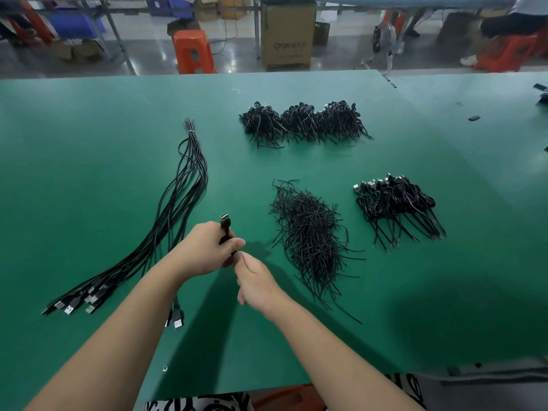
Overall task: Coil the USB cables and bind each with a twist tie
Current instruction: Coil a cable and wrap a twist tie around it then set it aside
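Hands meet above the green table (89, 114). Left hand (204, 250) grips one coiled USB cable (225, 229), plug up and tilted away, long axis near upright. Right hand (255, 280) pinches at the coil's lower end; what it pinches is too small to tell. Left of the hands: one bundle of straight cables (178, 185). Right: one twist-tie pile (308, 232). Beyond: two heaps of bound coils (302, 120), (397, 203).

Single view, head-worn, wide angle. Looks forward and steeply down over the green tabletop (89, 143) from its near edge. Both forearms enter from the bottom of frame, close to the lens. Top strip takes in the floor (142, 57) beyond the far edge. Edges curve.
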Tool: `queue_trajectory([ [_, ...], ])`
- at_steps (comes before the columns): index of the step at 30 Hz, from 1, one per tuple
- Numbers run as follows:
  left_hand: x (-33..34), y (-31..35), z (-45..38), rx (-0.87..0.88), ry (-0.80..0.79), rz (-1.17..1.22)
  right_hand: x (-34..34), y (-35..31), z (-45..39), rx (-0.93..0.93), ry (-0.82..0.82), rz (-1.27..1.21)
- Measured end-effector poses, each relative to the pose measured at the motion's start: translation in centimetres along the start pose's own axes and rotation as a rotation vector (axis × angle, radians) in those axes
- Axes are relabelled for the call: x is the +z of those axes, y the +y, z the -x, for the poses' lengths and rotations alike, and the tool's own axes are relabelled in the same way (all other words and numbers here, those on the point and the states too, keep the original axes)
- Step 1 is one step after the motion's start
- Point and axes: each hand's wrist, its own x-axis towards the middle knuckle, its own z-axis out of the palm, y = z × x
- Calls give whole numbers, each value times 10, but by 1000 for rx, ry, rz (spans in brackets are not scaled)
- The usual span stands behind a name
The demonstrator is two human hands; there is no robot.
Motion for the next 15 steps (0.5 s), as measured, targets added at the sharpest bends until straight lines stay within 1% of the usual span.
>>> queue_trajectory([
  [2, 2, 0, -1, -7, -8, 17, 0, 7, -3, 11, -23, -140],
  [5, 2, 1, -5, -15, -31, 97, -1, 13, -8, -35, -1, -197],
  [6, 2, 1, -6, -18, -37, 138, -1, 14, -9, -56, 25, -187],
  [8, 5, 2, -10, -64, -72, 258, -2, 15, -12, -95, 115, -84],
  [10, 10, 4, -14, -172, -125, 421, -4, 17, -14, -120, 194, 53],
  [11, 11, 7, -17, -234, -124, 479, -3, 19, -16, -134, 231, 98],
  [12, 12, 11, -18, -291, -83, 487, -2, 22, -18, -149, 250, 130],
  [13, 13, 16, -20, -330, 10, 398, -1, 23, -18, -143, 266, 160],
  [14, 14, 20, -22, -341, 162, 209, 2, 23, -18, -153, 273, 180],
  [15, 16, 25, -22, -315, 359, -12, 5, 19, -18, -147, 283, 215],
])
